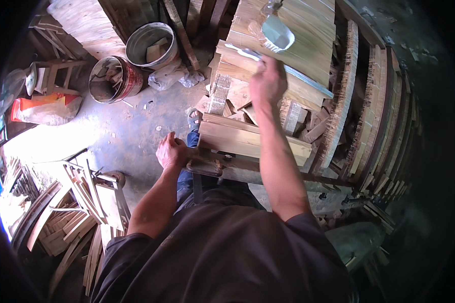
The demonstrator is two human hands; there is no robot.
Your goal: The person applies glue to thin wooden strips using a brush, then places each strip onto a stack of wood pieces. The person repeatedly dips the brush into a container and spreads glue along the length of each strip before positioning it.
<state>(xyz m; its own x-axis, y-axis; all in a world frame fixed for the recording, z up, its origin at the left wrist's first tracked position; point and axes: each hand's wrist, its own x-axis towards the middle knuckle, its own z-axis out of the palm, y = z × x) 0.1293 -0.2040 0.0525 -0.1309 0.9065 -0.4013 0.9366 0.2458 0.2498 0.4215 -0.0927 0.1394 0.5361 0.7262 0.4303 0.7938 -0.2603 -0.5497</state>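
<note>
Had the right hand (268, 83) over the near edge of the wooden panel (308, 30), across a pale, wet-looking streak (308, 82) running along that edge. Bent its fingers inward; could not tell the grip as closed or loose, nor its contents. Had the left hand (172, 150) just beside the left end of a metal bar (205, 165), in an open grip with loosely bent fingers; could not tell about contact there. Saw a container (277, 34), pale inside, on the panel, between its left and right edges and back from the near one. Found a plank (253, 139) closer to the body, with wood offcuts (316, 126) in the gap before the panel. Saw a ragged-edged board (344, 96) and rows of slats (384, 116) beyond the panel's right edge. Noted a grey bucket (138, 46) and a red bucket (132, 81) on the floor (131, 131) to the left.
</note>
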